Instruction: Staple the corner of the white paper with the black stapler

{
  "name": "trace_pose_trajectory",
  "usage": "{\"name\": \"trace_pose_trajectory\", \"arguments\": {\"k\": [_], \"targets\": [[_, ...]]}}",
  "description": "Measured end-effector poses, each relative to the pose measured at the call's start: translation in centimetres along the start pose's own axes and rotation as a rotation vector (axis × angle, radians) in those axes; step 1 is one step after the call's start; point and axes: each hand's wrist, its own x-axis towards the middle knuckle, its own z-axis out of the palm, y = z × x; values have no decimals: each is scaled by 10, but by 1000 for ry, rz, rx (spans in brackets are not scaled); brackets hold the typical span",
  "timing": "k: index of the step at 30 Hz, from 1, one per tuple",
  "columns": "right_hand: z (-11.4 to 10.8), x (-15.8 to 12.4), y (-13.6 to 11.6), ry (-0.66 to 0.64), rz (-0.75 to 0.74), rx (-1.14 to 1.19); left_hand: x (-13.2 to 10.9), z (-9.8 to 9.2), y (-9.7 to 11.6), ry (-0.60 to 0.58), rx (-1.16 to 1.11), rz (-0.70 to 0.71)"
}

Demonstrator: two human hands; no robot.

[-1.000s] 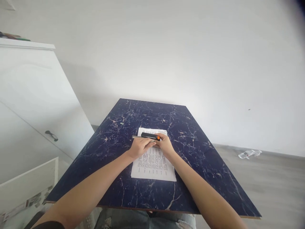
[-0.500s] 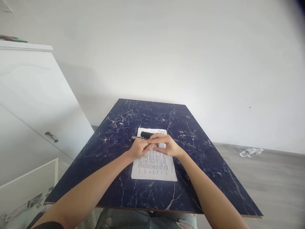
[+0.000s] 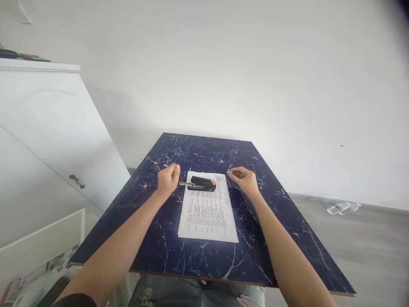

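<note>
A black stapler (image 3: 202,183) with an orange button lies across the upper part of a printed paper sheet (image 3: 207,230), and a silver metal part (image 3: 184,183) sticks out of its left end. My right hand (image 3: 246,181) pinches a small grey strip of staples (image 3: 229,172) just off the paper's upper right corner. To the left of the stapler, my left hand (image 3: 168,181) is closed, and whatever its fingers hold is hidden. Behind the left hand a small pale piece (image 3: 165,165) shows on the table.
The dark blue marble-patterned table (image 3: 204,264) reaches to the white wall (image 3: 223,76). On the left stands a white cabinet (image 3: 47,119) with a dark handle (image 3: 77,181). A clear plastic item (image 3: 343,208) lies on the floor at right.
My hands, together over the stapler before, have moved apart to either side. The stapler now shows whole, and the staple strip is visible in my right hand.
</note>
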Motion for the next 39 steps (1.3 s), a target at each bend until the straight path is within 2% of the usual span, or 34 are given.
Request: {"name": "trace_pose_trajectory", "arguments": {"k": [2,3,5,9,12,15,19,25,30,33,35,37,39], "targets": [[-14,7,38,19,61,-206,12,-10,-25,27,244,-144],[-21,8,54,24,107,-280,15,-13,-38,-10,343,-183],[-30,10,79,28,208,-349,15,-15,-60,-172,485,-238],[-36,9,99,64,308,-354,2,-3,-83,-477,567,-308],[-36,8,103,163,336,-408,-2,6,-85,-565,556,-297],[-37,8,107,223,338,-480,-1,7,-83,-519,545,-279],[-38,9,107,227,367,-476,2,2,-85,-427,509,-270],[-37,8,100,194,398,-431,1,4,-92,-332,448,-277],[-35,6,102,171,367,-529,0,11,-91,-239,391,-243],[-33,7,98,211,283,-584,1,17,-85,-163,220,-192],[-28,8,86,255,194,-579,2,22,-80,-134,75,-180],[-17,8,63,253,74,-521,1,28,-72,-136,-73,-203],[1,4,33,178,-70,-405,0,34,-63,-159,-245,-264]]}}
